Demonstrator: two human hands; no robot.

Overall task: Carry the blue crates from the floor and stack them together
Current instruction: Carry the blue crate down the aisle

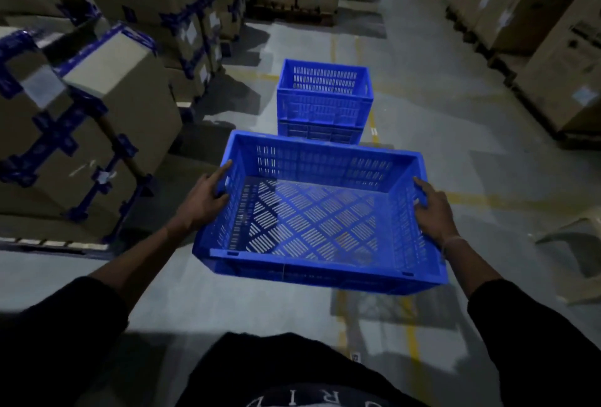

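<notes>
- A blue crate [312, 218] is being carried in the air in front of the person, well above the grey floor [455, 133]; it is empty, open side up, with a slotted base and slotted walls, and it is tilting slightly down towards its right near corner
- The left hand [203, 198] is gripping the crate's left short wall, thumb lying over the rim and into the handle slot, fingers wrapping the outside
- The right hand [432, 208] is holding the right short wall the same way, thumb over the rim near the handle slot, fingers curling down the outer face; a thin band is sitting on that wrist
- Both forearms are reaching forward, bare up to dark sleeves pushed to the elbows
- Beyond the carried crate a stack of blue crates [323, 104] is standing on the floor, one crate sitting on top of another, open side up
- Yellow lines [374, 128] are running along the floor beside the stack and under the carried crate
- Cardboard boxes [107, 107] bound with blue tape are rising in stacks on the left; more brown cartons [533, 16] are lining the right side of the aisle
- The room is looking dim
</notes>
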